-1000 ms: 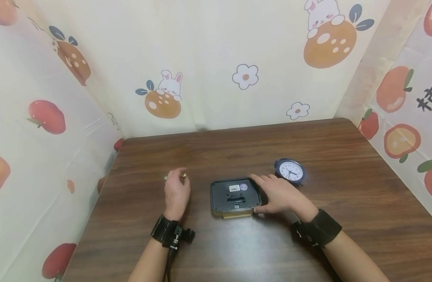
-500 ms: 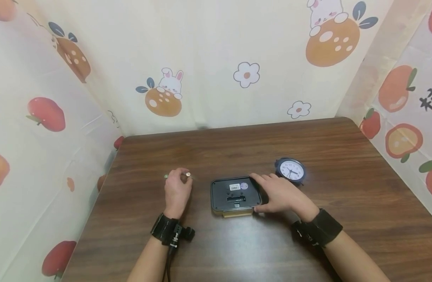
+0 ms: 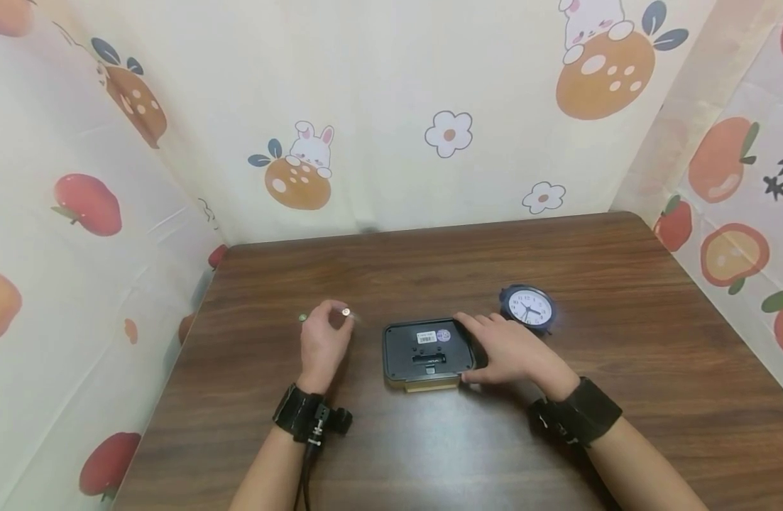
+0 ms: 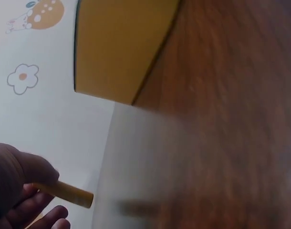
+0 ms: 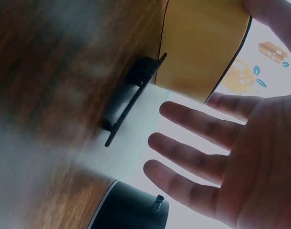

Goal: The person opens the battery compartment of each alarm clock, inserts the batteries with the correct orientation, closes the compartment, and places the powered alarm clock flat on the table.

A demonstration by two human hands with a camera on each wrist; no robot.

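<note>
About midway between the left and right edges of the bench [image 3: 404, 454] sits a black and gold box [image 3: 428, 353]; my right hand [image 3: 512, 351] spreads wide, gripping its end. Nearer the left edge, my left hand [image 3: 324, 344] pinches a gold battery [image 4: 75, 193].

Right hand [image 5: 250, 152] holds a yellow box [image 5: 202, 52] between thumb and forefinger. Beside the box on the wooden table [image 5: 50, 71]: a thin black piece [image 5: 137, 98]; farther from it, a dark rounded object [image 5: 136, 210].
</note>
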